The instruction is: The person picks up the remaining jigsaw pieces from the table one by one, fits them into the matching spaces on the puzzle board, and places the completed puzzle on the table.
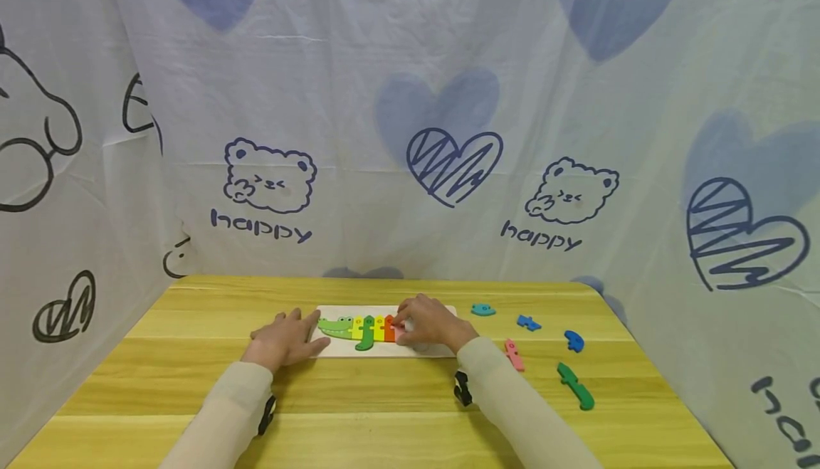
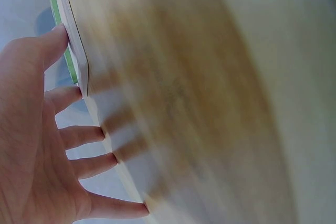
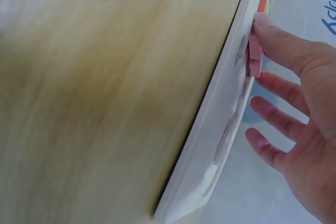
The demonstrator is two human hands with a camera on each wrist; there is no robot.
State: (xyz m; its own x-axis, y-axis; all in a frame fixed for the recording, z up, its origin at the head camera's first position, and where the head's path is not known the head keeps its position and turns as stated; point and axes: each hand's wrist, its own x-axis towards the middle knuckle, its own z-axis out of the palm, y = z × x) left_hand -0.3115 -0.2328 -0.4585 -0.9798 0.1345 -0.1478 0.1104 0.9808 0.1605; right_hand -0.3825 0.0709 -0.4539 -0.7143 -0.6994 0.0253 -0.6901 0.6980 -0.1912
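A white puzzle board (image 1: 391,351) lies on the table, with a green crocodile head (image 1: 337,328) and yellow, green and orange-red body pieces set in a row. My left hand (image 1: 285,339) rests at the board's left end, fingers spread; in the left wrist view its thumb touches the board's edge and its fingertips meet the tabletop. Between thumb and index finger, my right hand (image 1: 432,322) pinches a pink puzzle piece (image 3: 255,56) beside the orange-red one. Whether that piece sits fully in its recess I cannot tell. The right hand covers part of the board's right half in the head view.
Loose pieces lie right of the board: a light-blue one (image 1: 483,309), a blue one (image 1: 529,323), a dark-blue curved one (image 1: 574,341), a pink one (image 1: 514,355) and a long green one (image 1: 576,386). A printed cloth (image 1: 359,241) hangs behind the wooden table (image 1: 359,412).
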